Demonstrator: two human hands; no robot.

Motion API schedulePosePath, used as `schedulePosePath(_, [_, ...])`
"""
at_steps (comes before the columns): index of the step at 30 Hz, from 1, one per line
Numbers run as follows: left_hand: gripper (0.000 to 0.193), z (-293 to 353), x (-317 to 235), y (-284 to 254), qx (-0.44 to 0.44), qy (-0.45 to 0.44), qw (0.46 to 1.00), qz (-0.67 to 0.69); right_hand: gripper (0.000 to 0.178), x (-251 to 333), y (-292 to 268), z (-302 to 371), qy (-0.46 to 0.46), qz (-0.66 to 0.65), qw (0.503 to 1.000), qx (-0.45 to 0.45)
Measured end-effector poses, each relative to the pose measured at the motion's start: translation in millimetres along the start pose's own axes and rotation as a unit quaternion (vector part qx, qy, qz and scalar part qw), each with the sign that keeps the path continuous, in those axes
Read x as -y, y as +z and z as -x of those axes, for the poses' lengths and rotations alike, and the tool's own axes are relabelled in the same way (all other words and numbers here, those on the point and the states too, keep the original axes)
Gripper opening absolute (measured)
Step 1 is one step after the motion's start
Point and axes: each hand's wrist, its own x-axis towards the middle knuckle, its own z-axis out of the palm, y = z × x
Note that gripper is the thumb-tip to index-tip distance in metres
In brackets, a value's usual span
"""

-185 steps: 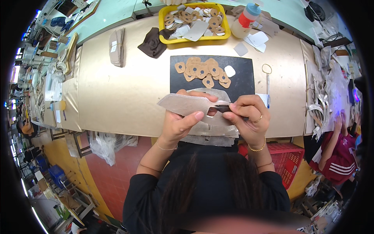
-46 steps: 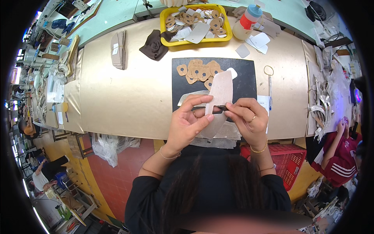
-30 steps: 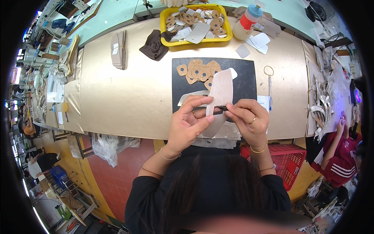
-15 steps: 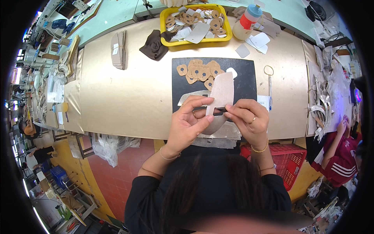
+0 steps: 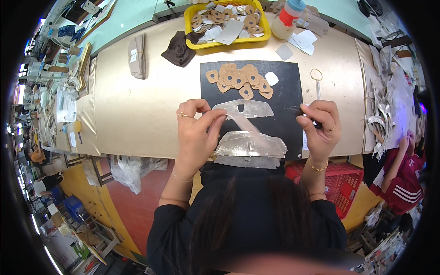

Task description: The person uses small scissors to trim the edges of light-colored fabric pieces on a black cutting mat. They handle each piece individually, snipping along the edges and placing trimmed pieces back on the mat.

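Note:
My left hand (image 5: 198,133) pinches one end of a pale beige cut piece (image 5: 246,123), thin and blurred, which hangs slanting to the right over a stack of silvery panels (image 5: 250,145). Another silvery panel (image 5: 259,108) with a small dark cut-out lies just behind it on the black mat (image 5: 288,123). Over the mat's right edge, my right hand (image 5: 323,128) is closed around a slim black tool (image 5: 316,123); its tip is too blurred to make out. Several tan pieces with keyhole-shaped holes (image 5: 238,79) are heaped at the back of the mat, beside a white rounded piece (image 5: 272,78).
Behind the mat stand a yellow tray (image 5: 229,44) of cut pieces and a bottle with a blue cap (image 5: 286,20). A dark brown cloth (image 5: 178,49) and a tied bundle (image 5: 136,57) lie left. A red crate (image 5: 346,183) sits below the table edge. Another person (image 5: 398,178) is at right.
My hands have moved apart, the left one leftward with the pale piece, the right one rightward with the tool. The silvery panels beneath have come into fuller view.

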Motion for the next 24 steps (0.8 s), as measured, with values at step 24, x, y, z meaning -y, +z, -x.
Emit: schedulePosePath(24, [0.035, 10, 41, 96, 0.178, -0.002, 0.984, 0.003, 0.031, -3, 2, 2, 0.019, 0.025, 1.000, 0.002])
